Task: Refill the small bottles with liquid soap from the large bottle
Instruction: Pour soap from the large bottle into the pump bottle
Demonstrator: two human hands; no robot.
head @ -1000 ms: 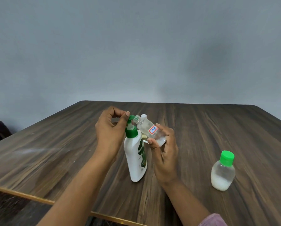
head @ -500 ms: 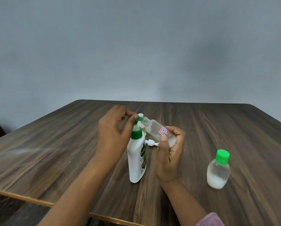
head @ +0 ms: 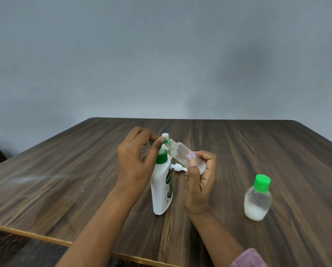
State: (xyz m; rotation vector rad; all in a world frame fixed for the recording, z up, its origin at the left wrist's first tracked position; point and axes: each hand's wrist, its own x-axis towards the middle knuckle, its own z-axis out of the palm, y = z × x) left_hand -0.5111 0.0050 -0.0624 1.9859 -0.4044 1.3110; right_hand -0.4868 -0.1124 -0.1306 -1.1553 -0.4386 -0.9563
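A large white soap bottle (head: 161, 187) with a green pump head stands upright near the table's middle. My left hand (head: 136, 160) grips the green pump top, fingers curled over it. My right hand (head: 199, 178) holds a small clear bottle (head: 184, 155) with a red-and-blue label, tilted so its open neck sits at the pump's nozzle. A little white liquid lies at that bottle's bottom. Another small bottle (head: 257, 199) with a green cap stands upright at the right, partly filled with white soap.
A white spray cap (head: 177, 167) lies on the wooden table (head: 65, 180) behind the large bottle. Another white-capped item (head: 165, 135) shows just behind my left hand. The table's near edge runs along the lower left. A grey wall lies beyond.
The small clear bottle has tilted lower, its neck staying at the pump nozzle. My left hand keeps its grip on the pump top. The view has shifted slightly.
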